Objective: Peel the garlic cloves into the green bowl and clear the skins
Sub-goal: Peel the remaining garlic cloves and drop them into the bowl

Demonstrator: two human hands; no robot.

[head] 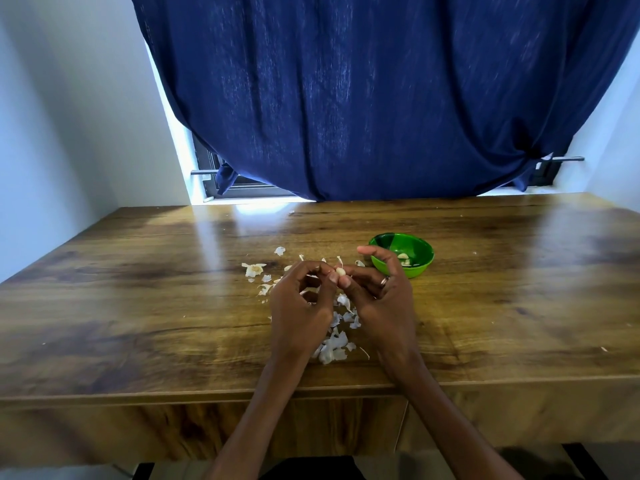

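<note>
A small pale garlic clove (340,271) is pinched between the fingertips of both hands, held just above the table. The fingers of the left hand (300,303) are curled narrowly inward, thumb and forefinger closed on the clove from its left side. The right hand (381,292) grips the clove from the other side with thumb and lower fingers, while its index finger is raised and stretched toward the bowl; a ring (385,280) is worn on one finger.

The clove is rounded and smooth, with a thin curl of skin lifted at its top. Beneath and beside the clove, papery white skins (334,344) are scattered in thin, ragged flakes, the thickest heap lying nearer the person than the clove, and a looser scatter (254,269) lying to the clove's left.

The green bowl (401,255) is set just to the right of the clove and a little farther away, partly hidden by the right hand. It is round, glossy and shallow, and a few peeled cloves (403,259) are seen inside.

The table (138,306) is wood-grained, brown and shiny, with window light reflected in it. Wide bare board is left on either side of the clove, and the near edge runs under the forearms. Beyond the clove, a dark blue curtain (363,98) of coarse, folded cloth is hung over a window, between pale walls.
</note>
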